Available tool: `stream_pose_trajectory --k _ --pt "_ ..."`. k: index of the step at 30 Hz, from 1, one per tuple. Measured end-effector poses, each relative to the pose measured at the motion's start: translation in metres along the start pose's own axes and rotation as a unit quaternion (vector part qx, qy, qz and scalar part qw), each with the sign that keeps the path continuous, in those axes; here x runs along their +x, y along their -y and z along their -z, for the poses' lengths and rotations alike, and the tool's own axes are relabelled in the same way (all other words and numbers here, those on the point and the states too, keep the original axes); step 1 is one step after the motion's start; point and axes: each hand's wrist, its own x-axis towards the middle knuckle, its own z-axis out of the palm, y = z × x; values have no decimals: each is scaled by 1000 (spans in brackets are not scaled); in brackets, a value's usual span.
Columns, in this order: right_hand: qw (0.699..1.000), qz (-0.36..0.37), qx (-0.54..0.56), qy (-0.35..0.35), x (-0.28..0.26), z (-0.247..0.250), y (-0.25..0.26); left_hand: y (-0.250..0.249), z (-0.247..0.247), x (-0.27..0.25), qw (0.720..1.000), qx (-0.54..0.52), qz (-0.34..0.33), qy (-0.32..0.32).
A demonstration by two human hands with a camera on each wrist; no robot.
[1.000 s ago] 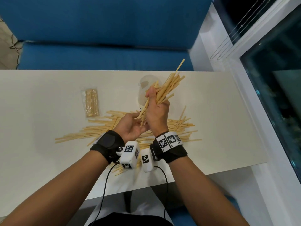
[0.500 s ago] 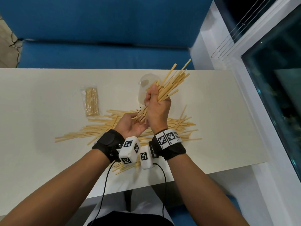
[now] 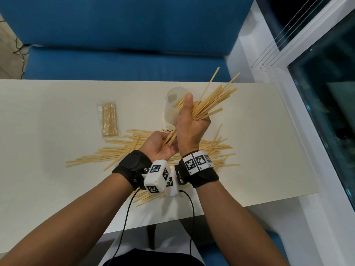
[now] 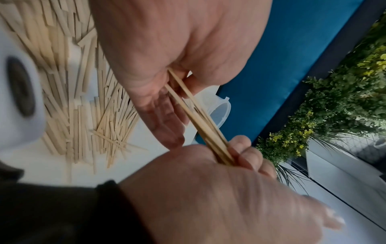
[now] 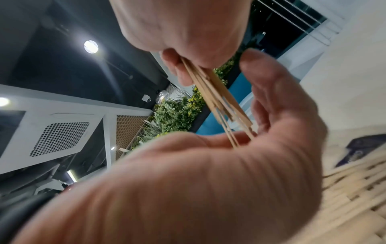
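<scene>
While the right hand is closed in a fist round a bundle of flat wooden sticks, the left hand lies palm-up just below it. Its fingers are loosely cupped and grip nothing, and the bundle's lower ends butt into its palm. The bundle is held tilted above the table. Only the head view shows the upper ends fanning unevenly past the fist, up and to the right. The wrist views show what the fist hides there: a few thin, pale, square-edged strips running from the fist into the crease of the open palm.

Under both wrists a loose pile of sticks sprawls across the smooth cream table. Just behind the fist is a clear plastic container, whose lipped rim shows in the left wrist view. Left of it lies a packet of sticks in clear wrap. Beyond the table runs a blue sofa.
</scene>
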Motion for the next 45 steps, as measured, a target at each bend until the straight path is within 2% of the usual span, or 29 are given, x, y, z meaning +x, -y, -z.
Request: stream_pose_trajectory --k 3,8,13,17,21,28,34,40,45 --pt "999 -32 -17 10 -2 1 -8 0 -1 3 1000 -3 -7 0" --pt "999 -7 7 38 -3 4 -13 -3 -2 5 1000 1 -13 7" --pt "997 -57 16 47 -4 4 -23 -2 1 10 1000 17 -13 -11" --pt "998 -37 7 47 -7 5 -25 -4 5 14 999 30 -9 -16" --pt "999 22 -13 44 -8 8 -19 -6 8 15 998 50 0 -26" --pt "999 11 -38 21 -7 9 -20 -3 6 15 999 39 13 -25" --pt "998 25 -45 47 -6 9 -23 -3 4 13 999 22 23 -39" --pt "998 35 -36 47 -3 8 -20 -5 -5 0 999 35 1 -36" --pt "997 1 -32 76 -3 10 -20 -5 -5 0 999 26 -14 -40"
